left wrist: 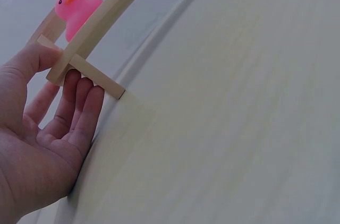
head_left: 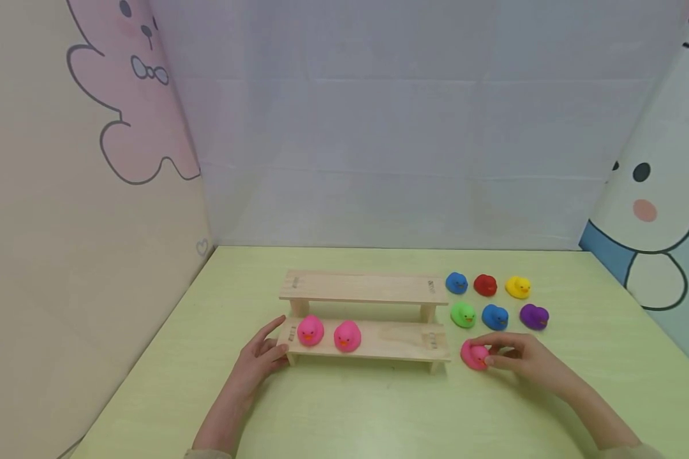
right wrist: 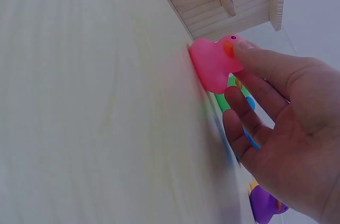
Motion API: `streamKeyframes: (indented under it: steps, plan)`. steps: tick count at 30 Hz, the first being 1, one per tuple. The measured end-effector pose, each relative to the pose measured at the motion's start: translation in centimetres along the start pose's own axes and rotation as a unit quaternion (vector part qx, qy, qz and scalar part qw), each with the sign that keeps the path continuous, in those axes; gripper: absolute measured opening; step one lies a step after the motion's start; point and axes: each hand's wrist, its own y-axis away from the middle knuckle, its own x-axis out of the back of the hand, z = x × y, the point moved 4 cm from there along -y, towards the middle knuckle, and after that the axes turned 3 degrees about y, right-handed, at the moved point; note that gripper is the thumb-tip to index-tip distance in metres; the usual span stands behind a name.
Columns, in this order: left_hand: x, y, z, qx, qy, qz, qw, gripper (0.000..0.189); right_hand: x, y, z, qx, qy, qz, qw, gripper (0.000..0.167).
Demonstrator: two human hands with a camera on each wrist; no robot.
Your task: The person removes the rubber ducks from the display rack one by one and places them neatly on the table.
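A two-step wooden shelf (head_left: 379, 341) stands on the table, with two pink rubber ducks (head_left: 347, 336) on its lower step near the left end. My left hand (head_left: 259, 356) grips the left end of that step. The left wrist view shows the thumb (left wrist: 37, 59) at the board's end and curled fingers below, beside a short wooden leg (left wrist: 98, 77). To the right of the shelf, my right hand (head_left: 519, 358) pinches another pink rubber duck (head_left: 472, 354) by its head, thumb against the beak side. In the right wrist view this duck (right wrist: 212, 65) is close to the tabletop.
Beyond my right hand, loose rubber ducks stand in two rows: blue (head_left: 456, 283), red (head_left: 485, 285) and yellow (head_left: 518, 287) behind, then green (head_left: 463, 314), blue (head_left: 495, 317) and purple (head_left: 534, 316). The shelf's upper step (head_left: 362, 287) holds no ducks. Cloth walls (head_left: 402, 159) enclose the table (head_left: 344, 414).
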Motion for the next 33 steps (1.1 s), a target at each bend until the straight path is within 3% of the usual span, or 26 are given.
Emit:
streamKeyframes:
  steps: [33]
  plan:
    - [-0.03,-0.13,-0.06,-0.003,0.005,0.004,1.0000,0.057,-0.19,0.47,-0.09,0.002,-0.015,0.007,0.9999,0.033]
